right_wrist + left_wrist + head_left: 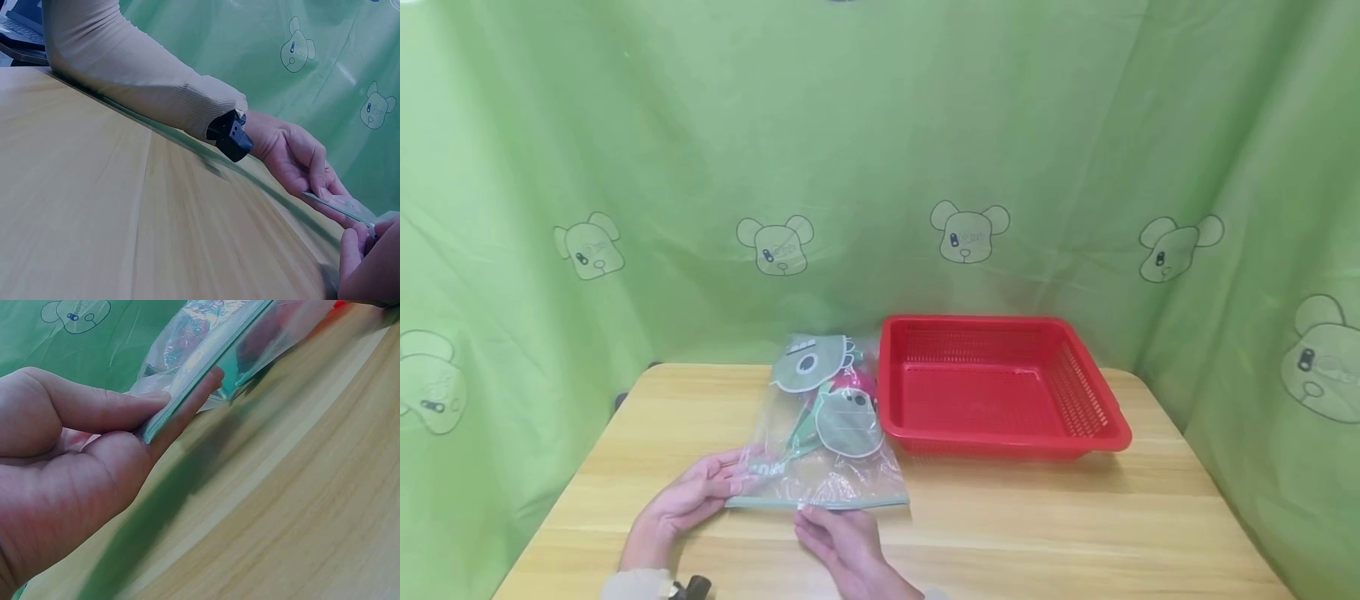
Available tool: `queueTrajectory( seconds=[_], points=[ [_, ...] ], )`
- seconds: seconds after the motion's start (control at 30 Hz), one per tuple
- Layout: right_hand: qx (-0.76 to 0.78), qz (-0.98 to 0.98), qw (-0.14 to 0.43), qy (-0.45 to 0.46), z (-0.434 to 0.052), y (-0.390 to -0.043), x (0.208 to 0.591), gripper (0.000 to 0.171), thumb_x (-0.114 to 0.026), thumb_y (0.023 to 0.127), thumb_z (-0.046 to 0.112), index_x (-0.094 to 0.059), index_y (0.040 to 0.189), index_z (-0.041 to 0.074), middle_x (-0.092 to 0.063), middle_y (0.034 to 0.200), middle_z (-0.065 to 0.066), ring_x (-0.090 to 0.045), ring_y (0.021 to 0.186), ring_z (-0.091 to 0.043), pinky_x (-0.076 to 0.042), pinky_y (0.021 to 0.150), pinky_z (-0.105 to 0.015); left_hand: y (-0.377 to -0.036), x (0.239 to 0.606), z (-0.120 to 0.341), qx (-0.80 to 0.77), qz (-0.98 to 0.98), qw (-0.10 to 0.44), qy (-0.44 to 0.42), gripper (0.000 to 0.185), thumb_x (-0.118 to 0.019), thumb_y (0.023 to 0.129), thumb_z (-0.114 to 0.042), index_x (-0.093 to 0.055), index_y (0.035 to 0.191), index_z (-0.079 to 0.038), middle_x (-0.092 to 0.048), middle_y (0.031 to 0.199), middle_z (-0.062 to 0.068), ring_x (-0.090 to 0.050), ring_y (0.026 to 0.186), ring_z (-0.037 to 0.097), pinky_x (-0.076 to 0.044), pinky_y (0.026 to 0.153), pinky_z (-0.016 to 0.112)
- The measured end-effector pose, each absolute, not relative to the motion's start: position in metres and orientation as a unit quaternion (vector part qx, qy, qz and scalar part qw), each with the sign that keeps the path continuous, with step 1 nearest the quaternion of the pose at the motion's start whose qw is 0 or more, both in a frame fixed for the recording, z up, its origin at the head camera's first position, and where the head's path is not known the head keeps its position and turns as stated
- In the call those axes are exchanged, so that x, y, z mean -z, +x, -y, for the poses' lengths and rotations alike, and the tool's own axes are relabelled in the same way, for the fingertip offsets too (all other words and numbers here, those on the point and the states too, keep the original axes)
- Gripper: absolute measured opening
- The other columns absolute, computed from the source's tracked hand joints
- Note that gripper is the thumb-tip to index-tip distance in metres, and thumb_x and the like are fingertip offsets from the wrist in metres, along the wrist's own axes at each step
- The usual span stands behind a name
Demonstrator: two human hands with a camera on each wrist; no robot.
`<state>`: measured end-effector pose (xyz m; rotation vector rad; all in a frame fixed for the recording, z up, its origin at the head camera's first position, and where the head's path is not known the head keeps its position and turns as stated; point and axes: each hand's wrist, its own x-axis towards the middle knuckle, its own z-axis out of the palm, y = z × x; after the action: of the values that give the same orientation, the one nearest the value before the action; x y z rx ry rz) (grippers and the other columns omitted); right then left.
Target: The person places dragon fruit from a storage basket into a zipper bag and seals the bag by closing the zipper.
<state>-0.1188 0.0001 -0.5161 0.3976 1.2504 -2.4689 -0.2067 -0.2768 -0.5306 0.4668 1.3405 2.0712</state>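
Note:
A clear zip bag (865,479) with green animal prints and a green zip edge lies on the table in the head view. Inside it are something pink (854,381) and something green and long (805,429), partly hidden by the prints. My left hand (688,492) pinches the bag's near left corner between thumb and fingers, and the left wrist view shows the thumb (119,406) on top of the zip edge. My right hand (850,546) pinches a small white slider (372,231) around the middle of that edge.
A red plastic basket (1000,442) with perforated sides stands right of the bag, its left side against it. The wooden table (1075,533) is bordered by a green curtain (880,150) with bear faces. A dark laptop-like device (22,28) shows in the right wrist view's corner.

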Motion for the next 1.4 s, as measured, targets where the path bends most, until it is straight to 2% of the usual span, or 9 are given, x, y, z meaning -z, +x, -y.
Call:
queueTrajectory(
  seconds=[0.07, 0.3, 0.67, 1.17, 1.4],
  points=[
    [0.869, -0.441, 0.173, 0.140, -0.001, -0.119, 0.517, 0.029, -0.075, 0.088, 0.001, -0.062, 0.111, -0.011, -0.074, 0.102, -0.019, -0.073, 0.100, -0.028, -0.057, 0.095, -0.041, -0.207, 0.530, 0.277, -0.783, -0.510, 0.309, 0.179, 0.068, -0.039, 0.097, 0.020, 0.001, 0.153, 0.017, -0.030, 0.162, 0.019, -0.052, 0.137, 0.024, -0.036, 0.116, 0.038],
    [0.867, -0.446, 0.171, 0.140, -0.006, -0.119, 0.516, 0.027, -0.073, 0.089, 0.000, -0.062, 0.111, -0.010, -0.073, 0.103, -0.020, -0.073, 0.100, -0.028, -0.057, 0.095, -0.041, -0.207, 0.530, 0.278, -0.789, -0.500, 0.306, 0.185, 0.066, -0.037, 0.098, 0.020, 0.001, 0.152, 0.017, -0.037, 0.159, 0.021, -0.052, 0.137, 0.024, -0.036, 0.115, 0.038],
    [0.867, -0.445, 0.173, 0.143, -0.013, -0.119, 0.518, 0.030, -0.074, 0.089, -0.001, -0.060, 0.113, -0.010, -0.074, 0.103, -0.019, -0.073, 0.100, -0.029, -0.057, 0.095, -0.042, -0.208, 0.532, 0.278, -0.792, -0.491, 0.306, 0.197, 0.065, -0.035, 0.097, 0.021, -0.001, 0.152, 0.018, -0.038, 0.157, 0.023, -0.049, 0.140, 0.026, -0.035, 0.116, 0.039],
    [0.869, -0.449, 0.170, 0.119, -0.030, -0.121, 0.520, 0.034, -0.071, 0.091, 0.000, -0.056, 0.119, -0.010, -0.073, 0.105, -0.017, -0.073, 0.100, -0.027, -0.056, 0.096, -0.042, -0.210, 0.528, 0.276, -0.797, -0.488, 0.303, 0.187, 0.067, -0.034, 0.096, 0.022, 0.004, 0.151, 0.019, -0.033, 0.157, 0.026, -0.050, 0.139, 0.024, -0.036, 0.116, 0.039],
    [0.873, -0.439, 0.172, 0.124, -0.036, -0.118, 0.521, 0.035, -0.072, 0.091, -0.001, -0.055, 0.120, -0.010, -0.073, 0.103, -0.017, -0.073, 0.101, -0.028, -0.056, 0.096, -0.043, -0.208, 0.529, 0.277, -0.790, -0.502, 0.300, 0.186, 0.067, -0.036, 0.095, 0.023, 0.000, 0.152, 0.018, -0.028, 0.159, 0.027, -0.049, 0.140, 0.025, -0.035, 0.116, 0.039]
  ],
)
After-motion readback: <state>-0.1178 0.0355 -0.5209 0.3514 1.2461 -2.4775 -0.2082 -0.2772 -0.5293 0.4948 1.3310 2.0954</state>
